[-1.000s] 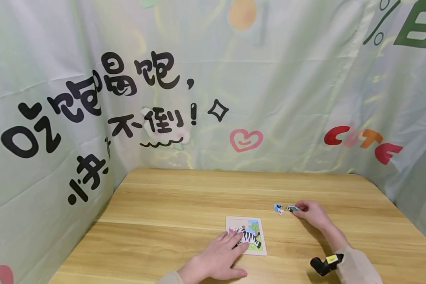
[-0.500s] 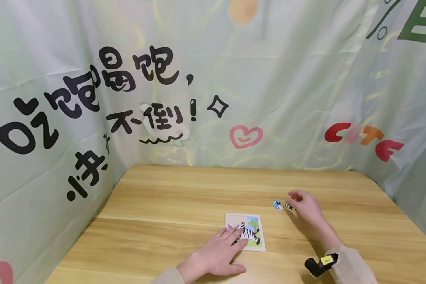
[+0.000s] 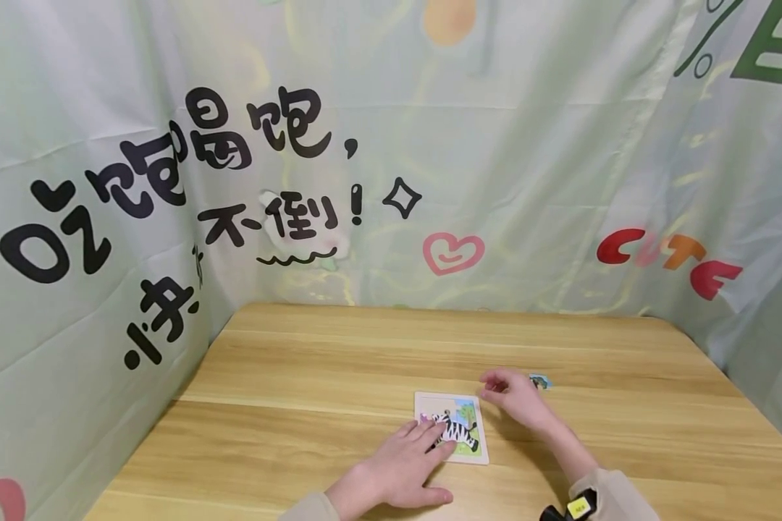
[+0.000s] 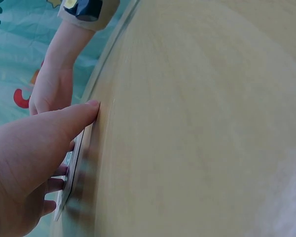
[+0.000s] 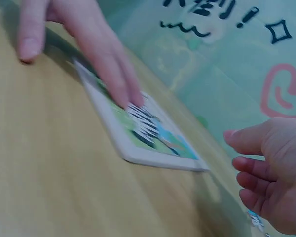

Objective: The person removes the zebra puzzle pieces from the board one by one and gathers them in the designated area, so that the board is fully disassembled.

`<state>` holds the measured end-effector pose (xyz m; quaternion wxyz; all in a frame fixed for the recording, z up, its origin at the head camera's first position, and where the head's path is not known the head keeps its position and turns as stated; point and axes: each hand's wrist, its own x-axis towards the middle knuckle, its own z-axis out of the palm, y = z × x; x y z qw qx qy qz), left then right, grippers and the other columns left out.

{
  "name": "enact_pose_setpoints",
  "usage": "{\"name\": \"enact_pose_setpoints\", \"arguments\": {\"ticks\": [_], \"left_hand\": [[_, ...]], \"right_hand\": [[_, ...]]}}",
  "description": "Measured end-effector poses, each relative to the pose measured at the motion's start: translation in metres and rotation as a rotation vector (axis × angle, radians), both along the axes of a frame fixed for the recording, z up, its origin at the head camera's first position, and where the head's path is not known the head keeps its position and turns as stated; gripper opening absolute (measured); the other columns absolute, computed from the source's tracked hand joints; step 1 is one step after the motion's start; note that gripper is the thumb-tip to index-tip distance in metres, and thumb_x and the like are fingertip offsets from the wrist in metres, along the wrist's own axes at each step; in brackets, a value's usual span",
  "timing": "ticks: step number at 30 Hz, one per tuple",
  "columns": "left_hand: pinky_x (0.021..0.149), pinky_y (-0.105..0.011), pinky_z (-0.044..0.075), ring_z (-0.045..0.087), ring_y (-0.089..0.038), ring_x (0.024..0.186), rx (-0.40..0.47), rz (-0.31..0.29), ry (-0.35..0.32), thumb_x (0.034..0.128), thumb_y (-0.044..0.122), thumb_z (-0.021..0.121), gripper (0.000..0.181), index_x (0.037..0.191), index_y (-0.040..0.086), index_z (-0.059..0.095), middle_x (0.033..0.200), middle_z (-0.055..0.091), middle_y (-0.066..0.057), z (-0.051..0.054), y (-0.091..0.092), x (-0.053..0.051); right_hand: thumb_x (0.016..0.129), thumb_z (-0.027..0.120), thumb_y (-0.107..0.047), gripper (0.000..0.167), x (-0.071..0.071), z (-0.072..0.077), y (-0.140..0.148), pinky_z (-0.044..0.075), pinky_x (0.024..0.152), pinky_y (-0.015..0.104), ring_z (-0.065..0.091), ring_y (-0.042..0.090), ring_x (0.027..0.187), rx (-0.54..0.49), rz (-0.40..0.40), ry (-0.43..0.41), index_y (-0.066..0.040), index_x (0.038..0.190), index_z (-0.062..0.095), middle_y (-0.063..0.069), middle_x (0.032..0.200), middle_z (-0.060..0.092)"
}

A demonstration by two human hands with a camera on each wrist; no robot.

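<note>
A zebra picture puzzle board with a pale frame lies on the wooden table. My left hand rests flat on its left part, fingers spread, covering some of the picture. Just beyond the board's far right corner, my right hand hovers with bent fingers. In the right wrist view no piece shows between thumb and fingers, though the spot behind the thumb is hidden. One loose puzzle piece lies right of this hand, with a blue-and-dark piece below it in the right wrist view. Another piece seen earlier is out of sight in the head view.
The wooden table reaches back to a printed cloth curtain, which also hangs at both sides. A black device with a yellow label is strapped at the right sleeve.
The right hand has left the right-hand puzzle piece and moved leftward toward the board. The left loose piece has dropped from sight at the hand. The left hand has stayed on the board.
</note>
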<state>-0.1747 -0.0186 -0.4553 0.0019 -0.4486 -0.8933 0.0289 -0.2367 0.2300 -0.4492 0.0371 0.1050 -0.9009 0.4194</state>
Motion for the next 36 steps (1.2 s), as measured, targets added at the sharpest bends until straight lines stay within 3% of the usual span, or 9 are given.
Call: {"name": "enact_pose_setpoints", "arguments": {"ticks": [3,8,24,31,36], "left_hand": [[0.109,-0.038,0.025,0.025,-0.024,0.136,-0.004,0.000,-0.002,0.0882,0.067,0.032,0.072,0.145,0.022,0.033,0.150,0.027,-0.008,0.000,0.001,0.001],[0.109,-0.038,0.024,0.025,-0.024,0.136,-0.003,0.003,-0.003,0.0883,0.067,0.032,0.072,0.145,0.022,0.033,0.150,0.027,-0.008,0.000,0.001,0.000],[0.109,-0.038,0.025,0.026,-0.023,0.136,-0.005,-0.002,0.002,0.0884,0.066,0.032,0.072,0.144,0.021,0.034,0.149,0.028,-0.008,0.001,0.001,-0.001],[0.108,-0.038,0.025,0.027,-0.023,0.136,0.001,0.004,0.001,0.0884,0.066,0.034,0.071,0.144,0.021,0.035,0.149,0.029,-0.009,0.002,0.002,0.000],[0.108,-0.037,0.026,0.027,-0.024,0.135,0.000,-0.003,0.010,0.0885,0.066,0.034,0.071,0.144,0.021,0.035,0.148,0.030,-0.009,0.001,0.001,0.001]], "right_hand": [[0.080,0.070,-0.010,0.024,0.004,-0.006,-0.008,0.047,0.067,0.026,0.053,0.014,0.078,0.012,0.023,-0.020,0.000,0.100,0.064,0.000,0.082,0.059],[0.077,0.072,-0.007,0.021,0.010,-0.011,-0.017,0.046,0.067,0.027,0.051,0.014,0.076,0.016,-0.008,-0.040,-0.002,0.096,0.065,0.001,0.082,0.057],[0.072,0.077,-0.011,0.022,0.021,-0.017,-0.021,0.046,0.076,0.034,0.051,0.014,0.082,0.140,-0.052,0.079,-0.006,0.092,0.069,0.001,0.089,0.057],[0.072,0.077,-0.011,0.029,0.025,-0.016,-0.024,0.046,0.074,0.034,0.050,0.014,0.082,0.168,-0.042,0.106,-0.002,0.098,0.070,0.003,0.091,0.057],[0.072,0.077,-0.011,0.034,0.029,-0.012,-0.030,0.046,0.072,0.033,0.049,0.014,0.080,0.199,-0.051,0.078,0.003,0.101,0.068,0.004,0.090,0.054]]}}
